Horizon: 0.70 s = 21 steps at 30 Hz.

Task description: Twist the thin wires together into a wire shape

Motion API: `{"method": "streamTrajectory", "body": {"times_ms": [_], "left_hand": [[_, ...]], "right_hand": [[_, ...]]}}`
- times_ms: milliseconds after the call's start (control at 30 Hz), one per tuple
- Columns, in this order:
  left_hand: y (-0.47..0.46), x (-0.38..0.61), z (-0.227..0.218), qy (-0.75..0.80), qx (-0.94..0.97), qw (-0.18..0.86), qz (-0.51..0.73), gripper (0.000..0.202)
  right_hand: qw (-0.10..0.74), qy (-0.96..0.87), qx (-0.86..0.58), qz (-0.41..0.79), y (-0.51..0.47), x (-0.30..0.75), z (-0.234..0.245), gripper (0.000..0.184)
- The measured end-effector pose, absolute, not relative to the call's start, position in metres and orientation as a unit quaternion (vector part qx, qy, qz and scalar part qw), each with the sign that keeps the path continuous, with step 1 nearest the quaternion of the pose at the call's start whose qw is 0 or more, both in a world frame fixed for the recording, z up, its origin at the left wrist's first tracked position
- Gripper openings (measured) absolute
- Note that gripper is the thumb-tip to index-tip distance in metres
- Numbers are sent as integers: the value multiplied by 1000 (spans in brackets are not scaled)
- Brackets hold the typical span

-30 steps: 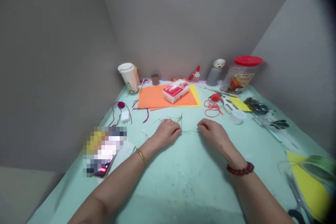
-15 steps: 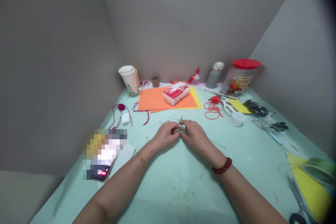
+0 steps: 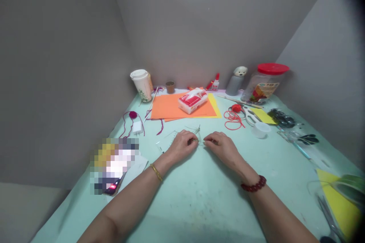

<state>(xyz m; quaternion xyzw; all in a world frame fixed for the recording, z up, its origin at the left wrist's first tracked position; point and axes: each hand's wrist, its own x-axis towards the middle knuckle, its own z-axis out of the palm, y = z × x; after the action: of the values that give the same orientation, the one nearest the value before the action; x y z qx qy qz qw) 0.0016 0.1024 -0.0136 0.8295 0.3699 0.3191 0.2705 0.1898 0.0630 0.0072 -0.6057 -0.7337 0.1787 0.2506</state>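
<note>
Thin green strands (image 3: 199,132), perhaps wire or cord, are bunched at the middle of the table between my two hands. My left hand (image 3: 184,145) is closed in a pinch on the bunch, its fingertips hiding part of it. Just to the right, my right hand (image 3: 221,145) pinches the end of a green strand, and a short stretch of it spans the gap between the hands. Some loose strand ends stick up and away beyond my fingers. A small clear packet (image 3: 162,145) lies by my left wrist.
Behind my hands, a tissue pack (image 3: 193,100) rests on orange paper (image 3: 164,106). Red cord (image 3: 234,120), a small clear cup (image 3: 261,130) and white-handled scissors (image 3: 250,115) lie to the right. A phone (image 3: 115,186) is at left. Near right are other scissors (image 3: 327,212) and green tape (image 3: 350,190).
My right hand has moved right, away from my left, so a gap with a strand across it now shows. The view has shifted slightly.
</note>
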Motion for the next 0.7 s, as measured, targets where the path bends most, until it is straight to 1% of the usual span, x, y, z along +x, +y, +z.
{"method": "streamTrajectory", "body": {"times_ms": [100, 167, 267, 400, 500, 700], "left_hand": [[102, 3, -13, 367, 830, 274, 319, 12], [102, 4, -13, 368, 829, 273, 320, 11], [102, 4, -14, 370, 831, 260, 324, 11], [101, 3, -12, 358, 850, 228, 313, 11], [99, 2, -8, 352, 863, 200, 303, 12], [99, 2, -7, 354, 865, 180, 305, 15]], "right_hand": [[250, -722, -615, 197, 63, 186, 6, 12], [239, -732, -612, 183, 65, 185, 2, 8], [213, -750, -605, 163, 67, 188, 0, 12], [179, -754, -621, 116, 64, 197, 9, 11], [156, -756, -626, 111, 60, 201, 20, 12], [120, -742, -654, 91, 62, 198, 28, 16]]}}
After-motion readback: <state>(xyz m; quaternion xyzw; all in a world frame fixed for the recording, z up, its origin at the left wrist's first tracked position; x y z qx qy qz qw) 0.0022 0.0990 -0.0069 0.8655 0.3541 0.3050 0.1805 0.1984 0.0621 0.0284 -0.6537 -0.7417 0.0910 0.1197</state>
